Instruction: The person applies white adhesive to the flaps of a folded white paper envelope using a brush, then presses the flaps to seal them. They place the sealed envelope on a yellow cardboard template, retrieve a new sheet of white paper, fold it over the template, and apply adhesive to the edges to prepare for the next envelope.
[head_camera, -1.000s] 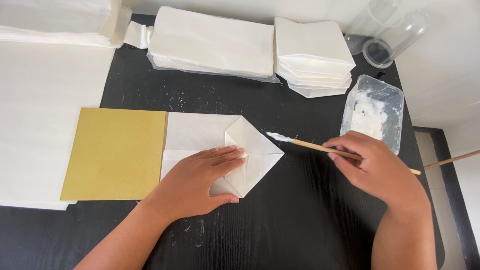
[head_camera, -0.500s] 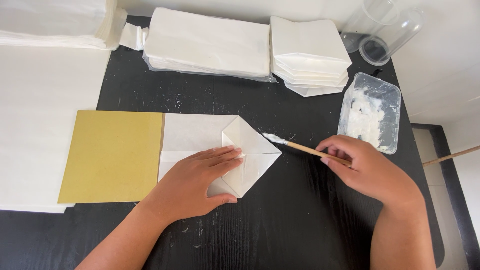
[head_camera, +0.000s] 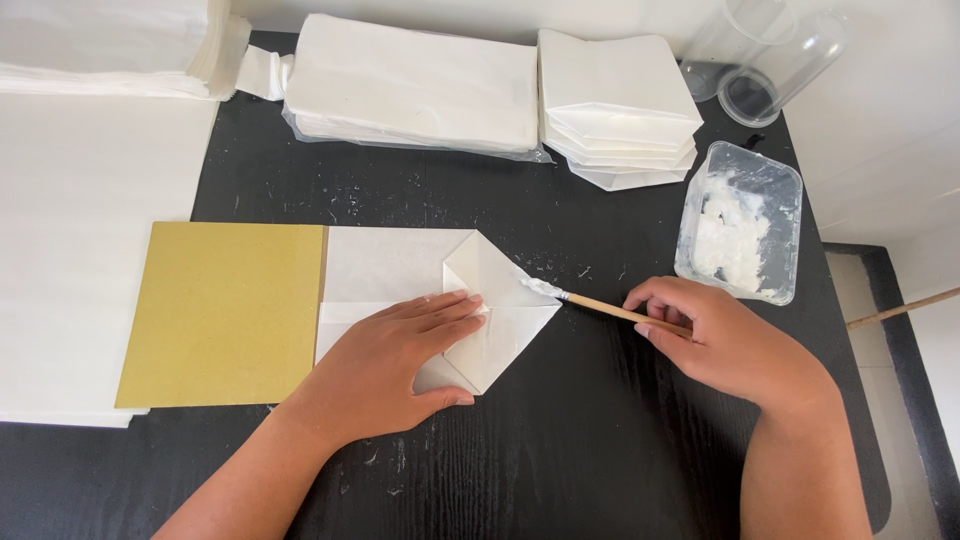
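I am looking down from the head camera at a black table (head_camera: 600, 440). At its centre lies a white folded paper piece (head_camera: 440, 300), its right end folded to a point. My left hand (head_camera: 400, 365) lies flat on it, palm down, fingers together and stretched out to the right, pressing the folded flaps; it grips nothing. The paper's pointed tip pokes out to the right of my fingertips.

My right hand (head_camera: 725, 345) is to the right of the paper, apart from the left hand. Its fingers are pinched around the wooden handle of a thin brush (head_camera: 600, 305). The brush slants up and to the left, and its white-coated tip touches the upper right edge of the paper's point.

A yellow card sheet (head_camera: 225, 315) lies to the left, its right edge against the white paper, near my left wrist. Just above my right hand is a clear plastic tub (head_camera: 790, 215) with white paste in it. Along the far edge of the table sit a flat bundle of white paper in clear wrap (head_camera: 415, 85) and, to its right, a stack of folded white pieces (head_camera: 615, 105). Clear plastic cups (head_camera: 765, 65) lie at the far right corner.
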